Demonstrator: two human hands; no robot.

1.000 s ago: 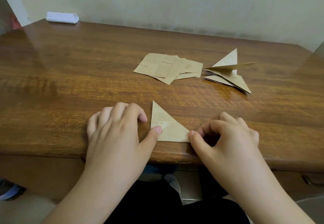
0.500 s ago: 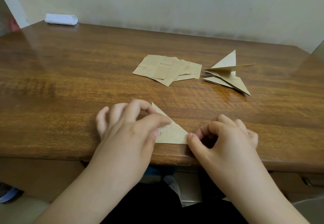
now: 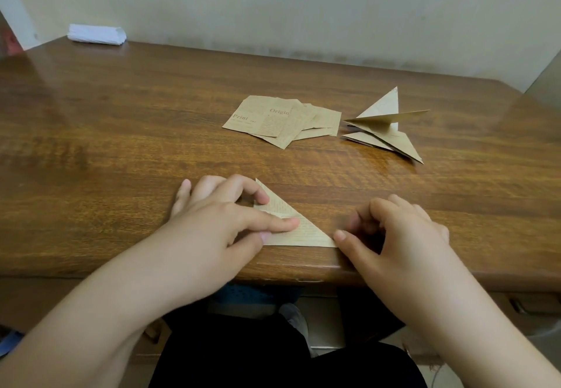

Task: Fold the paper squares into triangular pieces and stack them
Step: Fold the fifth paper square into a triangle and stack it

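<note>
A tan printed paper triangle (image 3: 303, 232) lies at the near edge of the wooden table (image 3: 121, 159). My left hand (image 3: 224, 220) covers its left part, with the forefinger laid across the top and the thumb at the lower edge, pinching the paper. My right hand (image 3: 391, 235) has its fingers curled, and its thumb tip touches the triangle's right corner. Several flat paper squares (image 3: 282, 121) lie fanned out at the table's middle. To their right sits a loose pile of folded triangles (image 3: 385, 132), one of them standing up.
A white folded cloth or packet (image 3: 96, 34) lies at the far left corner by the wall. The table's near edge runs just under my hands, with dark trousers and the floor below.
My left hand slid right over the triangle, from a thumb touch at its left edge to the forefinger lying across it. The right hand stayed at the right corner.
</note>
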